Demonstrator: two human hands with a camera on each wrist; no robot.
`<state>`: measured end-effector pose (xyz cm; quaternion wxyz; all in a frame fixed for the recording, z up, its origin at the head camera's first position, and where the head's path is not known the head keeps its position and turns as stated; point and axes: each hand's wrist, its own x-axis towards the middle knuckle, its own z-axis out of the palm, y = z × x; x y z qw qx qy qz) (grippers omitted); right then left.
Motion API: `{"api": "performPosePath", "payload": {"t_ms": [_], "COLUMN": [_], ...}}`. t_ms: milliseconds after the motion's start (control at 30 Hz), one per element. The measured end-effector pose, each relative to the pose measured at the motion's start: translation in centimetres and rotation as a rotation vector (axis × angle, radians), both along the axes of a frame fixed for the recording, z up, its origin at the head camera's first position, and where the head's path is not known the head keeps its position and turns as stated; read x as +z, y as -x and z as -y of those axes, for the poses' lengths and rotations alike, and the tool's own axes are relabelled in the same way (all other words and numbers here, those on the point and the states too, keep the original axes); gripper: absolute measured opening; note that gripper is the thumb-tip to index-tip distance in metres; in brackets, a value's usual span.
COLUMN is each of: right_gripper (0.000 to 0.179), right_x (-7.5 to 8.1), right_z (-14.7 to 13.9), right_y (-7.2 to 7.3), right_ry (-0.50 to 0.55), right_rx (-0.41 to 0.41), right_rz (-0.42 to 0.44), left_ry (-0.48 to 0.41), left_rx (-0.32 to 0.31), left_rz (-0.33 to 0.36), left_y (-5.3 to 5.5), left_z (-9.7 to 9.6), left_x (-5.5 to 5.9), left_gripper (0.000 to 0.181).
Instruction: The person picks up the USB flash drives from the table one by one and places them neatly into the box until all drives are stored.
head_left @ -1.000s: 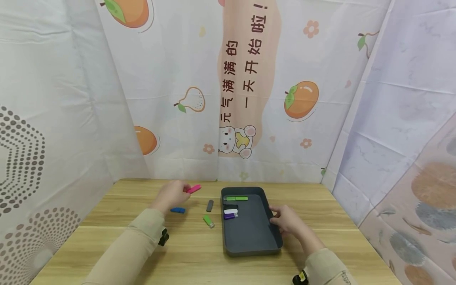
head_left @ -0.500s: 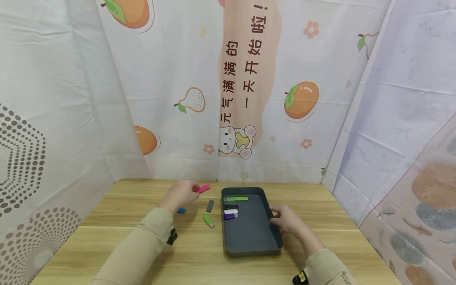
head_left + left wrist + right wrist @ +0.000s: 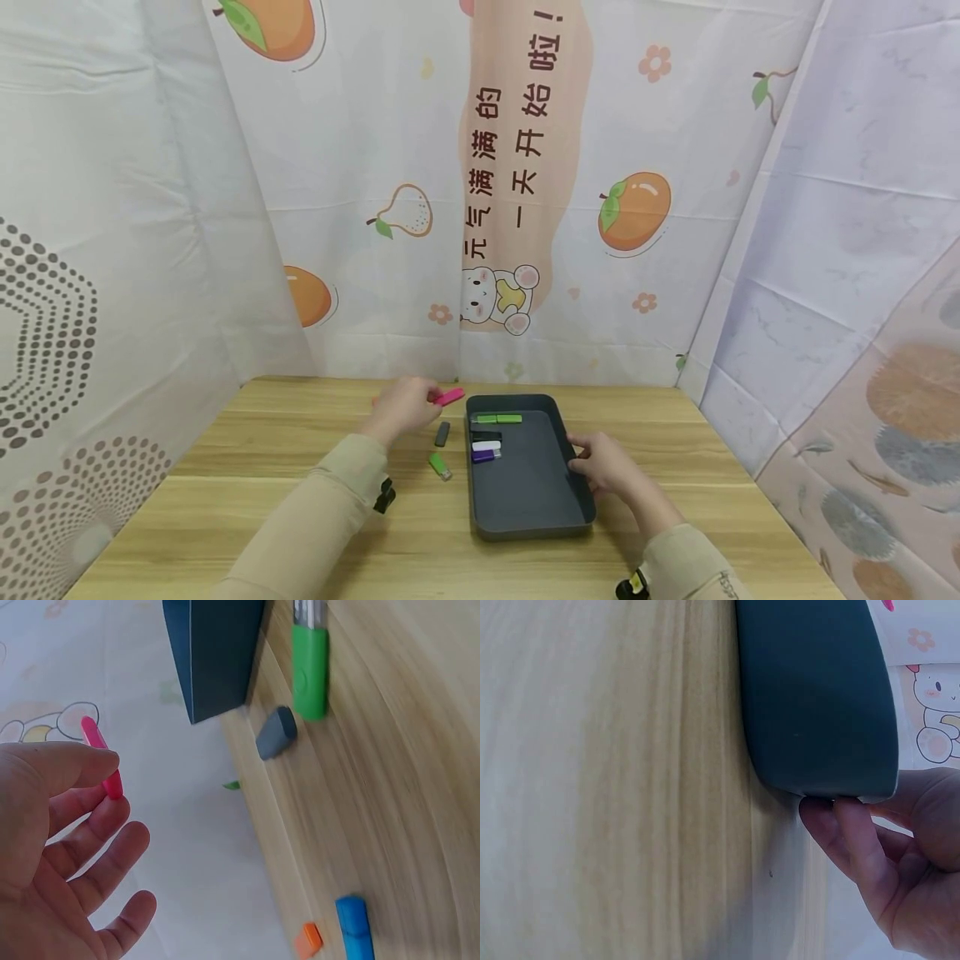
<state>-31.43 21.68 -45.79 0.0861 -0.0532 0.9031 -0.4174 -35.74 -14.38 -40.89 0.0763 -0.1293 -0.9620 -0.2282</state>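
Note:
Between thumb and fingertips, my left hand [image 3: 403, 408] pinches a pink USB stick [image 3: 452, 397], held above the table just left of the grey tray [image 3: 534, 492]. My right hand [image 3: 606, 463] grips the tray's right wall; in the right wrist view, fingers press its outside and the thumb is mostly hidden behind the rim. Along the tray's left side lie a green USB stick [image 3: 498, 418], a black one [image 3: 487, 436], a white one [image 3: 486, 446] and a purple one [image 3: 484, 456].
Left of the tray, a grey USB stick [image 3: 442, 433] and a green USB stick [image 3: 439, 467] lie on the wooden table [image 3: 420, 542]. A blue stick [image 3: 355, 927] and an orange piece [image 3: 308, 941] show in the left wrist view. A printed curtain [image 3: 360, 283] hangs behind.
My left hand has moved right with the pink USB stick, toward the tray. The arm now covers the blue stick in the head view. My right hand and the tray have stayed put.

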Motion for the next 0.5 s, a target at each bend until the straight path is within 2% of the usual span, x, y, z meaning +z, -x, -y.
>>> {"api": "performPosePath", "payload": {"t_ms": [133,333,500], "right_gripper": [0.056,0.056,0.056], "right_x": [0.0,0.0,0.1], "right_z": [0.0,0.0,0.0], "right_y": [0.0,-0.1,0.0], "right_ry": [0.005,0.002,0.006], "right_rx": [-0.001,-0.002,-0.003], "right_rz": [0.002,0.002,-0.003], "left_ry": [-0.002,-0.038,-0.015], "left_rx": [-0.022,-0.050,-0.052], "left_rz": [0.004,0.048,0.033], "left_y": [0.2,0.1,0.3], "left_z": [-0.9,-2.2,-3.4], "left_x": [0.2,0.7,0.8], "left_gripper": [0.010,0.011,0.013]}}
